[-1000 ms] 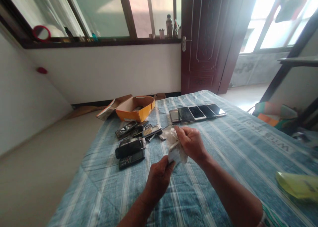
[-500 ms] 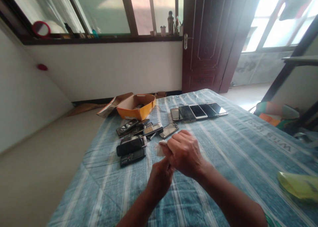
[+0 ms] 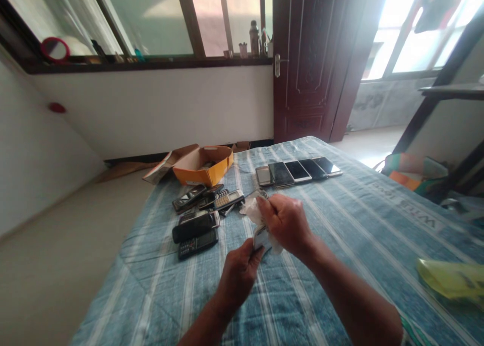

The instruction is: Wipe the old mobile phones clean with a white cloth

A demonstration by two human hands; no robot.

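My left hand (image 3: pixel 239 268) is closed on the lower end of a mobile phone (image 3: pixel 261 238), thumb on its near side. The phone is tilted up over the bed, and its upper part is partly covered. A crumpled white tissue (image 3: pixel 252 210) is bunched in my right hand (image 3: pixel 285 220), whose fingers are closed around it at the phone's top end. Part of the tissue hangs below the right hand, beside the phone. Just beyond my hands lies another phone (image 3: pixel 260 192), mostly hidden by the tissue and fingers.
A pile of old mobile phones (image 3: pixel 196 242) lies left of my hands. Behind it stands an open orange box (image 3: pixel 204 173). Several smartphones (image 3: pixel 298 171) form a row farther back. Yellow plastic packaging (image 3: pixel 449 278) lies at the right on the striped bedspread (image 3: pixel 340 245).
My hands have come slightly apart, and the phone between them now shows. More of the white tissue is visible. The whole view has shifted slightly.
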